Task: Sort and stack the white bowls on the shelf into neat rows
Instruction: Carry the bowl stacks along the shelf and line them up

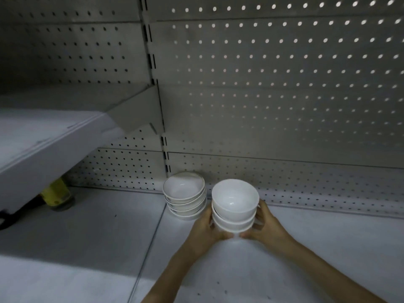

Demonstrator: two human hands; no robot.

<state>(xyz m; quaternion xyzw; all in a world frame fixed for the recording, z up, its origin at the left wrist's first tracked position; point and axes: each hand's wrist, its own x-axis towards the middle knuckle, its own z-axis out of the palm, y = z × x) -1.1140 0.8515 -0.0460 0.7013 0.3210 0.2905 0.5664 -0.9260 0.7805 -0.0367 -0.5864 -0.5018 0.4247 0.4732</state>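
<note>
Dim, grainy wide-angle view; a bright patch lights the centre, edges dark and bowed.

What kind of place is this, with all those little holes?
Probably a shop or stockroom. The pegboard back wall, the slotted upright and the metal shelf look like store racking. White bowls stand in two stacks: the left stack alone, the right stack gripped by the left hand and right hand.
</note>
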